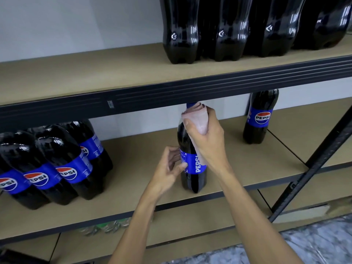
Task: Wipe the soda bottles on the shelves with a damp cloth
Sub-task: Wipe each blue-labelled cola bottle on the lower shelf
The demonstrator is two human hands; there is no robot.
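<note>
Right hand (204,136) clenched round pink cloth (197,119), wrapped over Pepsi bottle (192,180) shoulder. Left hand (169,168) pinches label band (196,162), steadying. Bottle upright on middle shelf (238,168), near front edge. Judged full, heavy, slick when damp; hold at waist.

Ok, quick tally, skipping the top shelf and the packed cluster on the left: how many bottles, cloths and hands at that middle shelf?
Pepsi bottles: 2, the middle bottle and the lone bottle to the right
Pink cloth: 1
Hands: 2, the left hand on the middle bottle's label and the right hand holding the cloth around its neck
Total: 5
</note>
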